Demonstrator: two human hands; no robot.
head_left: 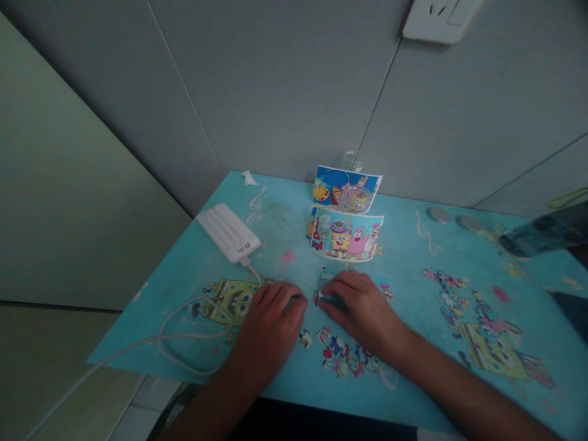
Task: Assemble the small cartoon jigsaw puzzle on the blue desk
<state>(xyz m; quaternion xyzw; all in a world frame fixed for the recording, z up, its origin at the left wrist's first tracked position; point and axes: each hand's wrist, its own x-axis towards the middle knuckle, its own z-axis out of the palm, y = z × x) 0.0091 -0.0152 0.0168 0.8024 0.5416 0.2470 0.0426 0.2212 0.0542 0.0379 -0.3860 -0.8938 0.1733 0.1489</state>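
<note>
Puzzle pieces [344, 360]: a loose heap lies on the table [289, 229] in front of you, just below your right hand [362, 305]; another group spreads farther to your right.
Puzzle section [326, 275]: partly covered by your right hand, below the picture cards [346, 237].
Your right hand: fingertips at the section's left side, beside a red-and-white bit; you cannot tell whether the grip is closed on it.
Your left hand [275, 318]: fingers curled, near the section; its grip is hidden.
Power bank [229, 234]: beyond your left hand, white cable [184, 335] plugged in.
Dark bottle [542, 229]: far right.
</note>
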